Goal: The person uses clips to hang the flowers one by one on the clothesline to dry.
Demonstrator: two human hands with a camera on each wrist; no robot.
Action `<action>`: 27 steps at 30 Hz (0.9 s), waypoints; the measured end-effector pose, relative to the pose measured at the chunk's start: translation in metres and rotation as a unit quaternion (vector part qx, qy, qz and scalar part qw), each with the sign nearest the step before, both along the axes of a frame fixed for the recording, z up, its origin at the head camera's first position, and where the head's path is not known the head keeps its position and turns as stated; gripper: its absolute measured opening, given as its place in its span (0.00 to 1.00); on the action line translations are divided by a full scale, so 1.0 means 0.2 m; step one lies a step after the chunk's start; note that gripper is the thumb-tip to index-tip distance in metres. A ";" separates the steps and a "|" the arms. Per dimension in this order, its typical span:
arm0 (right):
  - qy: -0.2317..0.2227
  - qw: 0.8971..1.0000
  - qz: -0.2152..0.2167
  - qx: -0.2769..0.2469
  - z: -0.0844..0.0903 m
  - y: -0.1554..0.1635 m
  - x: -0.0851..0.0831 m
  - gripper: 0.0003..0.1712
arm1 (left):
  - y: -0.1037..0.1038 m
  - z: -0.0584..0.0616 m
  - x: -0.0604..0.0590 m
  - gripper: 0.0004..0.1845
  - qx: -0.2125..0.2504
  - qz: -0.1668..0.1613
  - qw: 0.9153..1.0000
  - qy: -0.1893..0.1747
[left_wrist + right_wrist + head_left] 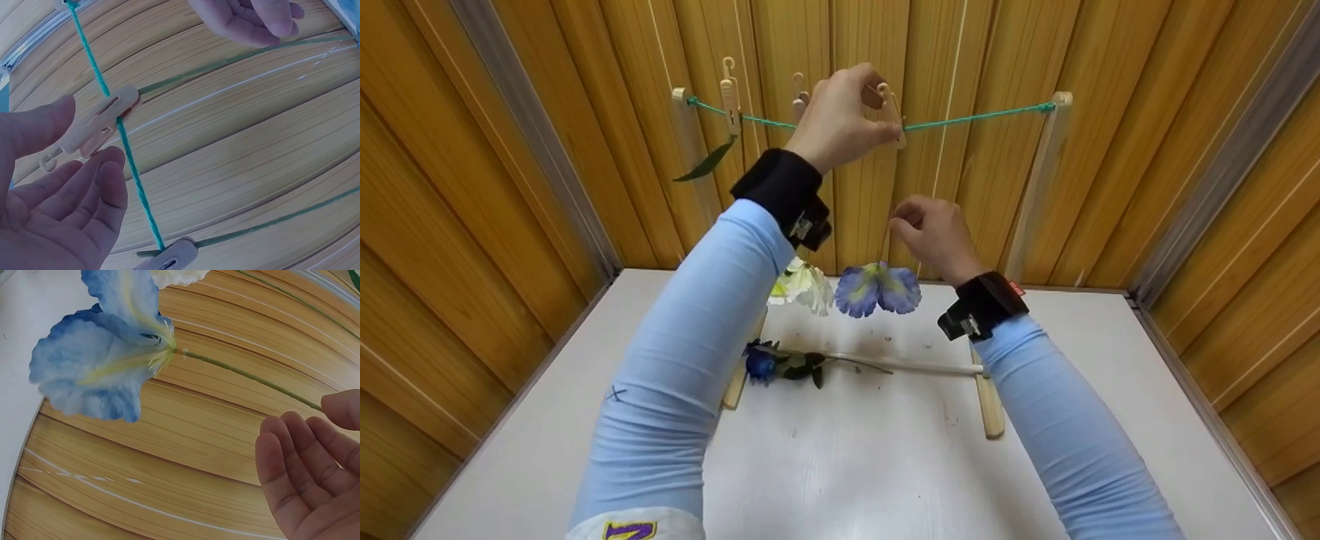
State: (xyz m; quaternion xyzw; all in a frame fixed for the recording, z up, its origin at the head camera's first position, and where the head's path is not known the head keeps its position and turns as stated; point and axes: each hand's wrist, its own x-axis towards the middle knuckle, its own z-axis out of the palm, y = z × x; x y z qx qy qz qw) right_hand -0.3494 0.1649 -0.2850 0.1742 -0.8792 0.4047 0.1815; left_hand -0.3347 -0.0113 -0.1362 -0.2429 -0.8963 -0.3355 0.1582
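- Pinching a peg on the green line, the left hand works overhead.
- Right hand pinches the blue flower stem, bloom hanging down.
- Purple lettering on the shirt is unreadable.

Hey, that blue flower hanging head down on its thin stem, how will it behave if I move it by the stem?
Probably light: the right hand holds the blue flower by fingertips alone. The thin green stem looks bendy, so the head may swing. The petals look soft and floppy, likely to crumple if pressed.
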 end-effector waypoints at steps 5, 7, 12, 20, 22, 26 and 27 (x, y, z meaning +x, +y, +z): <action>0.024 1.000 0.004 -0.008 -0.03 0.04 0.04 0.09 | -0.06 -0.05 0.06 0.26 0.017 -0.017 1.000 0.015; 0.041 0.999 0.005 -0.011 -0.05 0.05 0.07 0.09 | -0.10 -0.07 0.09 0.25 0.035 -0.030 0.999 0.019; 0.088 0.996 -0.003 -0.011 -0.12 0.08 0.17 0.10 | -0.20 -0.16 0.18 0.23 0.055 -0.043 0.996 0.049; 0.209 0.978 -0.029 0.007 -0.37 0.10 0.29 0.12 | -0.32 -0.42 0.31 0.24 0.015 -0.015 0.988 0.151; 0.225 0.974 -0.036 0.008 -0.43 0.10 0.32 0.13 | -0.34 -0.49 0.35 0.24 0.005 -0.001 0.986 0.168; 0.243 0.969 -0.054 0.008 -0.53 0.09 0.38 0.16 | -0.38 -0.63 0.40 0.26 -0.013 0.030 0.980 0.194; 0.245 0.968 -0.058 0.008 -0.55 0.09 0.39 0.17 | -0.39 -0.67 0.41 0.27 -0.015 0.035 0.979 0.201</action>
